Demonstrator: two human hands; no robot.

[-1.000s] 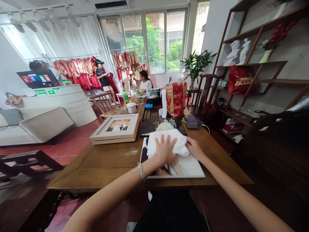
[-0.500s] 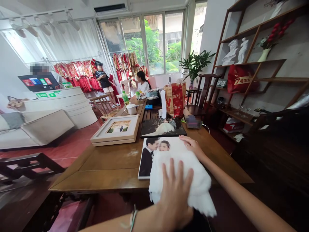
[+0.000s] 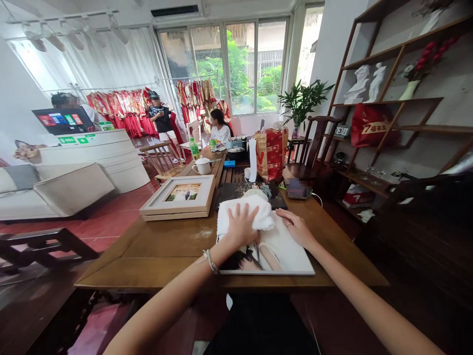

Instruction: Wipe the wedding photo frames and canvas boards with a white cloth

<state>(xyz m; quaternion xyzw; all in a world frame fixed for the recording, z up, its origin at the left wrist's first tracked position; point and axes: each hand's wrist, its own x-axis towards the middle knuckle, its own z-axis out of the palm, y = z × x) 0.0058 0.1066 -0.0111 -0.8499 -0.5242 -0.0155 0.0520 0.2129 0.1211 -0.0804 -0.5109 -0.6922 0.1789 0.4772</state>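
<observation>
A large wedding photo panel (image 3: 288,256) lies flat on the wooden table (image 3: 166,246) in front of me. My left hand (image 3: 241,226) presses a white towel (image 3: 240,213) onto the far half of the panel, fingers spread flat over the cloth. My right hand (image 3: 297,229) rests on the panel's right side, fingers flat on the surface and holding nothing. The towel hides the faces in the picture.
A second dark photo panel (image 3: 275,199) lies just beyond. A stack of pale picture frames (image 3: 179,197) sits to the left. Farther along are a white teapot (image 3: 202,166), a red paper bag (image 3: 271,153) and a phone (image 3: 297,188). Other people stand and sit at the back.
The towel under my left hand slid from the panel's near edge, where it hung over the table edge, back up to its far half. My right hand stayed on the panel's right side.
</observation>
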